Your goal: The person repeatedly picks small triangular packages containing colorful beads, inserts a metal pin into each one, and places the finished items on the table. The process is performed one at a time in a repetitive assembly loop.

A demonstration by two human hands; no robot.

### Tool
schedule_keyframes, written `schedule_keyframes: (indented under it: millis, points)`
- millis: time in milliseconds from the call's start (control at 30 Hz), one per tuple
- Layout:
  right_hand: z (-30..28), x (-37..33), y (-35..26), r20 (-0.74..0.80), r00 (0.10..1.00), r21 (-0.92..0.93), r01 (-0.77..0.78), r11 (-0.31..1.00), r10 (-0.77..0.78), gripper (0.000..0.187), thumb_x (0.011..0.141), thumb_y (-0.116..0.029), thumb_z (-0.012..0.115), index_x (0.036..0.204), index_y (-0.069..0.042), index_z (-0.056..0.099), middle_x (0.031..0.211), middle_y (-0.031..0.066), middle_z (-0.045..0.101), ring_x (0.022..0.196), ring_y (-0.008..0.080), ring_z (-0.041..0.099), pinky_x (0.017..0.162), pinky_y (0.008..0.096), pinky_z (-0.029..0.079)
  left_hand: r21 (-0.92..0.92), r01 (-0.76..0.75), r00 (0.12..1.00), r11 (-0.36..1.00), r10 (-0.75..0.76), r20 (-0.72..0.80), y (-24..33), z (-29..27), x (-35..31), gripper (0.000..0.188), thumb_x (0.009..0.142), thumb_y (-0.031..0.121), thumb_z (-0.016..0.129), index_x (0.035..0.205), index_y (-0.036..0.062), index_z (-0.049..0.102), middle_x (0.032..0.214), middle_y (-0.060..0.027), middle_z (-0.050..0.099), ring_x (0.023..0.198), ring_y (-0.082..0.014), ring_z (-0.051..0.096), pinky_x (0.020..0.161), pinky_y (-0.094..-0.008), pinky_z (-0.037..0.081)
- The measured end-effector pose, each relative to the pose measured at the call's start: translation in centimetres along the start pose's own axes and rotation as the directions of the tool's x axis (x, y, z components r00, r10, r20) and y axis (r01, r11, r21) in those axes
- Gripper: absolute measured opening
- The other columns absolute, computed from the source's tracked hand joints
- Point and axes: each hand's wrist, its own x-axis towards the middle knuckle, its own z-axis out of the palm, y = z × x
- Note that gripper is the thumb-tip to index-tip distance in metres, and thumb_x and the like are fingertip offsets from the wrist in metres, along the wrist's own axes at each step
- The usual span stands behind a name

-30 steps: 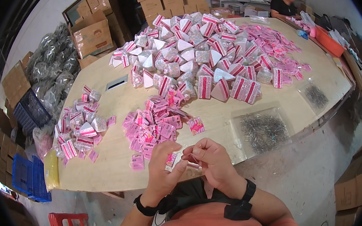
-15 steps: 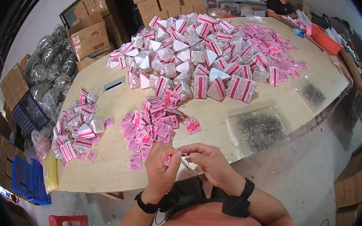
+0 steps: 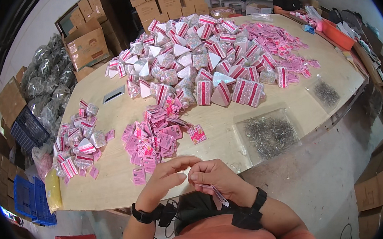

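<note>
Pinching a thin card (image 3: 219, 196) at lower centre, the right hand (image 3: 217, 178) sits beside the loosely spread left hand (image 3: 164, 182).

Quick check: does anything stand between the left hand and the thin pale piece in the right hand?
Yes. In this view, the curled fingers of the right hand lie between the left hand and the thin pale piece. Nothing else visible intervenes.

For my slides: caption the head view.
Left hand beside right hand holding a thin flat piece; beyond: pink cards, heaped cake-slice shapes, metal pins.
</note>
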Motion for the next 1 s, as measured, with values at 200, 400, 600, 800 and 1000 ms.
schedule_keyframes:
  millis: [200,400,600,800,1000]
  points:
    - [-0.1,-0.3,-0.4,-0.062,0.997,0.002,-0.048,0.999,0.048,0.015,0.082,-0.016,0.064,0.08,-0.001,0.061,0.065,0.0027,0.058,0.047,0.0042,0.048,0.038,0.0156,0.034,0.026,0.043,0.995,0.999,-0.045,0.094,-0.1,-0.1,-0.2,0.046,0.078,0.022,0.054,0.118,0.0002,0.05,0.111,-0.0098,0.055,0.103,-0.0183,0.052,0.092,-0.0312,0.037]
    - [-0.1,0.0,-0.1,-0.099,0.992,0.04,-0.077,0.996,0.081,0.016,0.082,-0.017,0.063,0.079,-0.002,0.059,0.063,0.0032,0.056,0.044,0.0046,0.046,0.038,0.0151,0.034,0.192,-0.111,0.991,0.975,0.124,-0.056,-1.1,0.3,-0.6,0.029,0.08,0.015,0.06,0.105,0.0026,0.055,0.097,-0.0066,0.056,0.088,-0.014,0.054,0.077,-0.026,0.043]
    - [-0.8,0.3,0.7,-0.014,0.995,0.069,-0.096,0.993,0.097,0.014,0.084,-0.015,0.06,0.082,-0.002,0.058,0.065,0.005,0.057,0.046,0.0058,0.048,0.04,0.0166,0.037,0.285,-0.042,0.967,0.958,0.111,-0.23,-2.6,0.2,-1.5,0.009,0.081,0.008,0.062,0.083,0.0011,0.056,0.076,-0.0013,0.055,0.068,-0.0072,0.051,0.06,-0.0202,0.041]
    - [1.0,0.5,0.5,-0.112,0.992,-0.15,0.047,0.987,-0.065,0.018,0.084,-0.011,0.057,0.098,-0.001,0.051,0.074,0.0048,0.054,0.058,0.0085,0.053,0.05,0.0189,0.042,0.439,-0.022,0.952,0.898,0.153,-0.266,-2.2,0.9,-0.9,0.01,0.083,0.009,0.061,0.08,0.002,0.055,0.068,0.0021,0.053,0.062,-0.0046,0.048,0.055,-0.0187,0.039]
    - [1.4,0.6,0.6,-0.115,0.907,-0.736,0.195,0.648,-0.404,0.016,0.081,-0.008,0.055,0.095,-0.002,0.048,0.072,0.0065,0.053,0.061,0.0155,0.055,0.053,0.0271,0.043,0.046,0.078,0.941,0.996,-0.059,-0.332,-2.2,1.2,-0.1,0.011,0.086,0.01,0.056,0.079,0.0021,0.054,0.063,0.0006,0.052,0.056,-0.0059,0.045,0.05,-0.0203,0.036]
